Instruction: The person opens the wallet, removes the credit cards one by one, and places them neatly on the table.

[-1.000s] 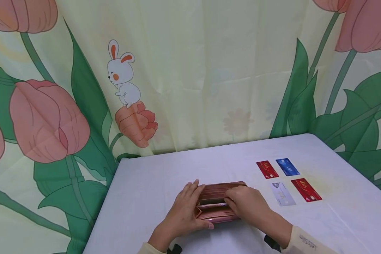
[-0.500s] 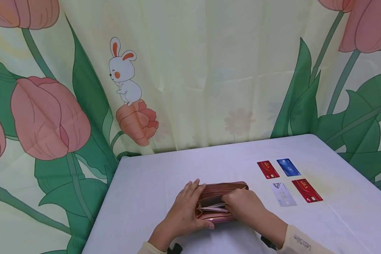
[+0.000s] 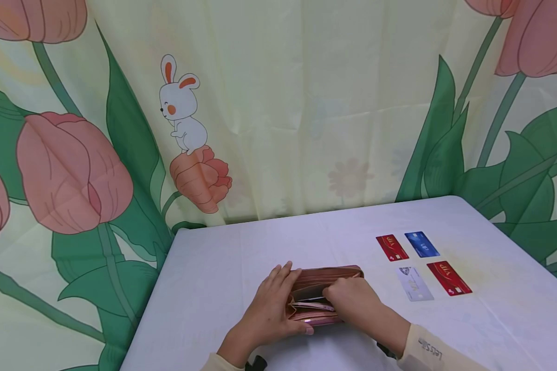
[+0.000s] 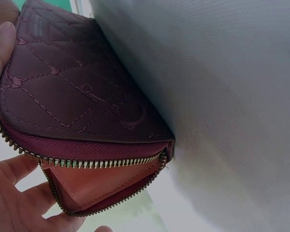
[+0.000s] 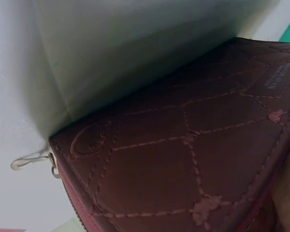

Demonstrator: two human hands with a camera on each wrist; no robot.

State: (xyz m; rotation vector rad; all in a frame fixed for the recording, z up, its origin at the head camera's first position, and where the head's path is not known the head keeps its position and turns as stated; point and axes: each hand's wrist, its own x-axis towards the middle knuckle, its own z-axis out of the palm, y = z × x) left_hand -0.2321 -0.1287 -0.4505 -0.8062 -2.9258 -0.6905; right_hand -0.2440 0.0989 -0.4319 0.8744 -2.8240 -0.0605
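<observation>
A dark pink quilted zip wallet (image 3: 322, 274) stands on the table with its zipped mouth spread wide and facing up. My left hand (image 3: 271, 306) holds its left end, fingers along the far side and thumb on the near side. Pale paper edges (image 3: 313, 305) show in an inner compartment. Into the right part of the mouth reaches my right hand (image 3: 355, 301), its fingertips hidden inside; I cannot tell whether they pinch anything. The left wrist view shows the quilted outer face (image 4: 63, 82) and the brass zip teeth (image 4: 101, 164). A zip pull (image 5: 31, 161) hangs out in the right wrist view.
Right of the wallet lie several cards on the white tablecloth (image 3: 223, 278): a small red card (image 3: 392, 248), a blue card (image 3: 422, 244), a silver card (image 3: 415, 284) and another red card (image 3: 449, 279). Behind the table hangs a tulip-printed curtain (image 3: 278, 103).
My right hand has shifted slightly left and deeper into the wallet, and the paper edges inside have come nearer the front side. The left hand and the cards stay as they were.
</observation>
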